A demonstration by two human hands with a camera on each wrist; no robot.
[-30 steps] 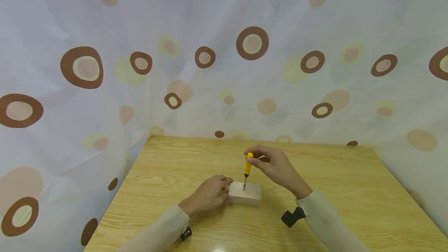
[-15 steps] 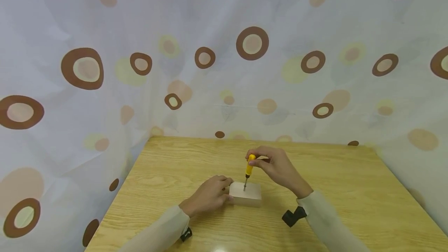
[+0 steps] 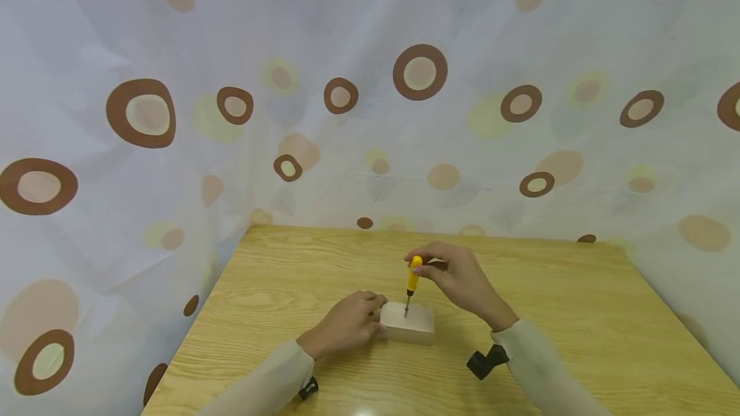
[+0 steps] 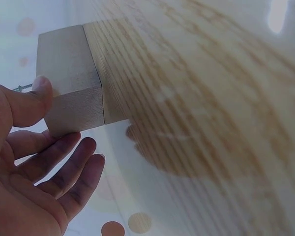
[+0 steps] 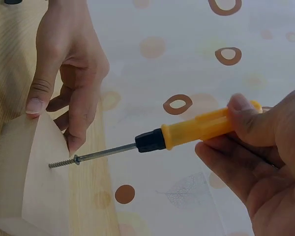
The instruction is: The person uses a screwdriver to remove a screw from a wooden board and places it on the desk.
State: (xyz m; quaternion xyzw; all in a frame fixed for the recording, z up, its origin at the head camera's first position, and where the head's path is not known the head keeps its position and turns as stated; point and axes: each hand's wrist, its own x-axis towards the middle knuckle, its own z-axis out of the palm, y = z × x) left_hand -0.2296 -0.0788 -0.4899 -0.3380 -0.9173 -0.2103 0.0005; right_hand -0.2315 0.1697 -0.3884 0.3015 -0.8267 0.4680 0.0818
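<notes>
A pale wooden block [image 3: 407, 324] lies on the table, its left end pinched between the thumb and fingers of my left hand [image 3: 347, 321]. The left wrist view shows the thumb on one side of the block [image 4: 71, 61] and fingertips on the other. My right hand [image 3: 459, 278] pinches the yellow handle of a screwdriver [image 5: 196, 129] between thumb and fingers. Its steel shaft runs down at a slant to the head of a threaded screw [image 5: 63, 162]. The screw stands in the block's upper face, much of its thread showing. Whether tip and screw head touch is too small to tell.
The wood-grain table [image 3: 277, 268] extends on all sides of the block. A white curtain [image 3: 358, 37] with brown and beige spots hangs behind and at both sides. A black wrist mount [image 3: 487, 361] sits under my right cuff.
The screwdriver's handle has tilted slightly to the right, and the right-hand fingers have shifted a little around it. The left hand keeps its grip on the block; the whole view drifts slightly.
</notes>
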